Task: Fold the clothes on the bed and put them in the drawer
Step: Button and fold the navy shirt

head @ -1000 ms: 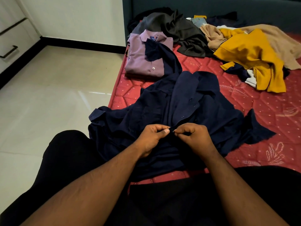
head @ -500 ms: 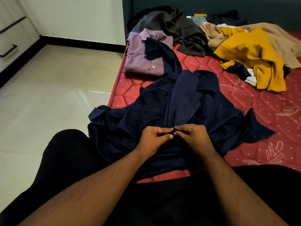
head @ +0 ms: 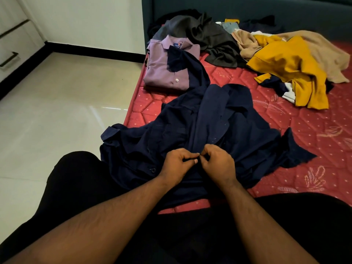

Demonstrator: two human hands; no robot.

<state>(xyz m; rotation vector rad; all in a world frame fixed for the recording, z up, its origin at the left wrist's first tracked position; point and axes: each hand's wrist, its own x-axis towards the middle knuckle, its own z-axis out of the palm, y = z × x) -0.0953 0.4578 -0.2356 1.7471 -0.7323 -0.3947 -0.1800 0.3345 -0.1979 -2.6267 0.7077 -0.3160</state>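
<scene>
Red mattress (head: 314,149): both hands, left hand (head: 178,164) and right hand (head: 219,164), pinching navy shirt (head: 238,130) placket at 6 o'clock, buttoning; next, flatten and fold.

— Dim in here?
— Fairly — soft indoor light, with glare streaks on the glossy floor (head: 62,115) (left side). Dark navy shirt (head: 219,130) loses detail; edges bend, wide-angle.

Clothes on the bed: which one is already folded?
The purple shirt at the bed's left edge. It lies as a flat neat rectangle, collar up. The navy shirt under both hands, the grey garment and the yellow one lie loose and crumpled.
</scene>
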